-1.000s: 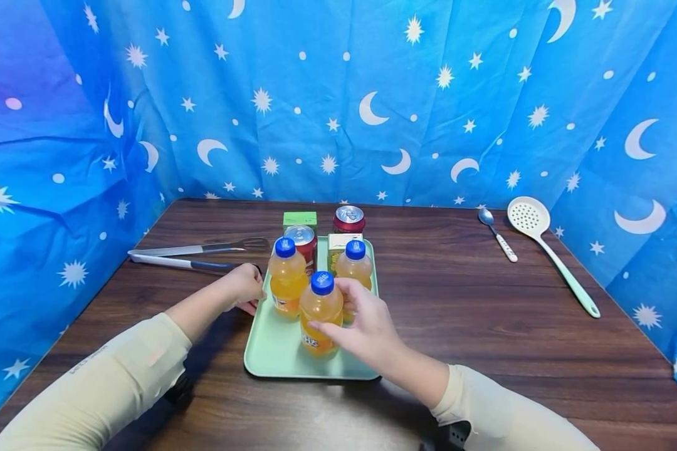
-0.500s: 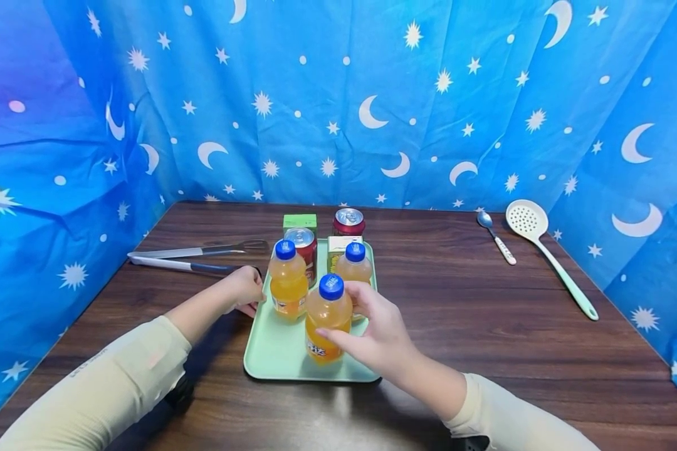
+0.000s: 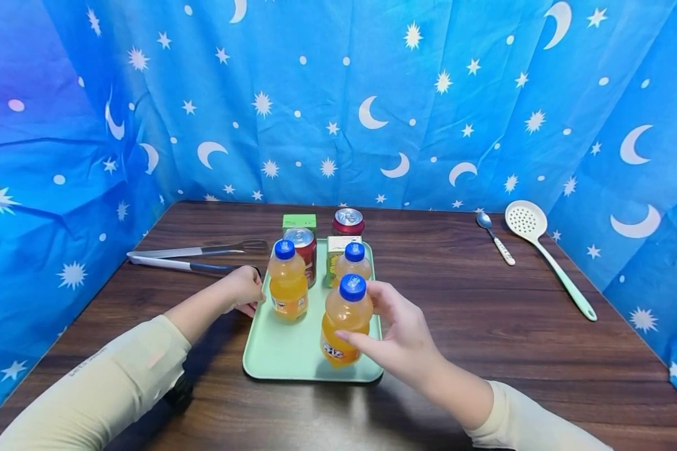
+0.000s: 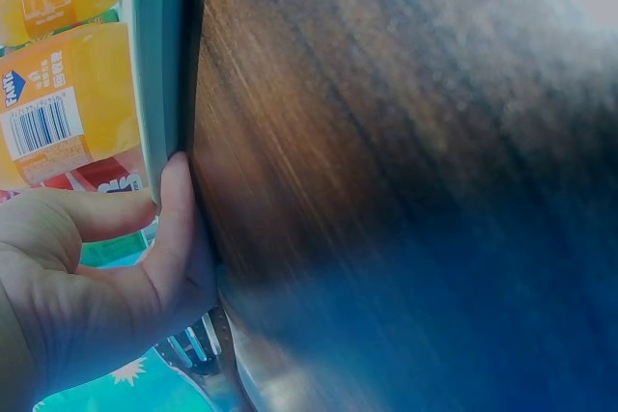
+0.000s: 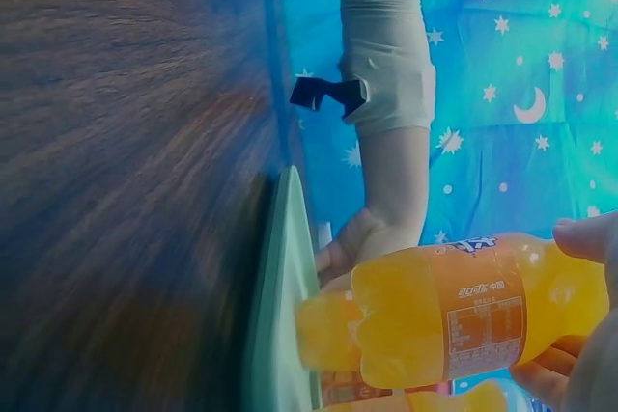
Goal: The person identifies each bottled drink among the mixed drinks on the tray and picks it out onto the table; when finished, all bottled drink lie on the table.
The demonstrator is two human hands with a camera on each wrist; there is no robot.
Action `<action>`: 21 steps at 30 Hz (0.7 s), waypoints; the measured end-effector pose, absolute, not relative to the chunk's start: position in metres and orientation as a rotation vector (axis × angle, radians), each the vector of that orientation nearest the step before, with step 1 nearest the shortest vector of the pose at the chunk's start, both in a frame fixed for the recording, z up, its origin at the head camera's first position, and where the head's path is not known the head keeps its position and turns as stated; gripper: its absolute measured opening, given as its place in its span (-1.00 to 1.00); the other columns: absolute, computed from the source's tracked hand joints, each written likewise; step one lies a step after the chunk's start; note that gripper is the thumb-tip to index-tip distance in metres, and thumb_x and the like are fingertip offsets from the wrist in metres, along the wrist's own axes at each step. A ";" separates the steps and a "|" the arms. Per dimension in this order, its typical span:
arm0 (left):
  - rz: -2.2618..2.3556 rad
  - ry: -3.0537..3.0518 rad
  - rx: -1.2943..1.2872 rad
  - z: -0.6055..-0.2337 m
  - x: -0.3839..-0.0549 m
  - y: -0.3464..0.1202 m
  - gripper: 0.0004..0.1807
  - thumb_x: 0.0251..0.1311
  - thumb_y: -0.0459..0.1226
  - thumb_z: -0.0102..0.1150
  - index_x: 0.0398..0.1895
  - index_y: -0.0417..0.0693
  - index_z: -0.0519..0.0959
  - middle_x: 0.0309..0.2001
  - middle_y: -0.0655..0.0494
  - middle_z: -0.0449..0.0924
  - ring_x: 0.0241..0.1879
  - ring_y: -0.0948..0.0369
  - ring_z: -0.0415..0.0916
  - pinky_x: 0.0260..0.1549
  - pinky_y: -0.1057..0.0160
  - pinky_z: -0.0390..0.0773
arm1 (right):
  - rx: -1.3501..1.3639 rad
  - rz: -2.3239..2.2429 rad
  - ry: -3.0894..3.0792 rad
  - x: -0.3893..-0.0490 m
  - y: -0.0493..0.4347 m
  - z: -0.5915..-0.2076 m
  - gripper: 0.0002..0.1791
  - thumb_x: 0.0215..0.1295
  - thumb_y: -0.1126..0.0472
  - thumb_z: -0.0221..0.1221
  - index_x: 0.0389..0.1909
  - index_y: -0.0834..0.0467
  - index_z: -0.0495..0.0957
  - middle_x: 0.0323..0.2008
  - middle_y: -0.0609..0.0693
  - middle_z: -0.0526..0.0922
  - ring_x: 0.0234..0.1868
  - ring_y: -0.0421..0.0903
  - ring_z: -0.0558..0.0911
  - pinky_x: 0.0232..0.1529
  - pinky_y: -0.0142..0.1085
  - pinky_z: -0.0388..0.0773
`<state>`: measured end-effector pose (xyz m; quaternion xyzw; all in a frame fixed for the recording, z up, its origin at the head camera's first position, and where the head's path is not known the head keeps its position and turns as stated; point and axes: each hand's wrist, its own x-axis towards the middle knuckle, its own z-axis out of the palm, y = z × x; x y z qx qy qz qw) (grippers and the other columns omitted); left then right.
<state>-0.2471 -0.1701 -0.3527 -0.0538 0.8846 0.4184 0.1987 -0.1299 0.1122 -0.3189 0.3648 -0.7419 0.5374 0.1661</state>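
My right hand grips an orange soda bottle with a blue cap, thumb on one side and fingers on the other. In the right wrist view this bottle hangs above the pale green tray, apart from it. My left hand holds the tray's left rim; in the left wrist view thumb and fingers pinch the tray edge. Two more orange bottles stand on the tray, one at left, one at right, partly hidden. Behind them are a red can and a small carton.
At the tray's far end stand a green box and another red can. Tongs lie at left on the wooden table. A spoon and a skimmer lie at right. A blue curtain hangs behind.
My right hand has carried the gripped bottle to the right and slightly toward me, over the tray's near right part. The left hand stays at the tray's left rim.
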 end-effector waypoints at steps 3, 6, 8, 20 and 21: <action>1.149 2.485 -0.155 -0.351 -0.247 -0.169 -0.88 0.14 -0.56 0.06 -0.36 -0.33 0.33 -0.42 -0.16 0.38 -0.53 0.09 0.46 -0.55 0.21 0.65 | 1.021 1.522 -2.122 -0.129 0.117 -0.321 -0.41 -0.02 0.32 0.40 0.06 0.22 0.39 -0.06 0.01 0.58 -0.06 -0.08 0.59 -0.04 -0.24 0.56; 1.144 2.488 -0.156 -0.351 -0.246 -0.168 -0.88 0.14 -0.55 0.07 -0.35 -0.33 0.33 -0.41 -0.17 0.39 -0.51 0.08 0.47 -0.54 0.20 0.65 | 0.986 1.505 -2.148 -0.128 0.122 -0.321 -0.41 -0.03 0.29 0.41 0.05 0.21 0.39 -0.06 -0.01 0.58 -0.07 -0.09 0.60 -0.08 -0.25 0.58; 1.155 2.482 -0.152 -0.351 -0.246 -0.168 -0.87 0.14 -0.55 0.07 -0.35 -0.33 0.32 -0.41 -0.17 0.38 -0.52 0.08 0.47 -0.54 0.20 0.65 | 0.961 1.496 -2.166 -0.128 0.126 -0.320 -0.40 -0.04 0.29 0.42 0.06 0.20 0.40 -0.06 -0.02 0.58 -0.07 -0.11 0.60 -0.11 -0.25 0.60; 1.174 2.471 -0.165 -0.352 -0.247 -0.169 -0.89 0.16 -0.55 0.07 -0.34 -0.34 0.34 -0.39 -0.17 0.40 -0.51 0.08 0.48 -0.53 0.20 0.65 | 0.760 1.435 -2.219 -0.130 0.153 -0.314 -0.39 -0.10 0.37 0.43 0.04 0.17 0.43 -0.08 -0.05 0.61 -0.04 -0.13 0.60 -0.06 -0.29 0.56; 1.173 2.471 -0.162 -0.352 -0.247 -0.169 -0.89 0.16 -0.55 0.07 -0.35 -0.34 0.33 -0.40 -0.17 0.40 -0.51 0.08 0.48 -0.53 0.20 0.65 | 0.750 1.434 -2.217 -0.131 0.154 -0.313 -0.38 -0.10 0.38 0.43 0.04 0.18 0.43 -0.08 -0.05 0.61 -0.04 -0.12 0.60 -0.06 -0.30 0.56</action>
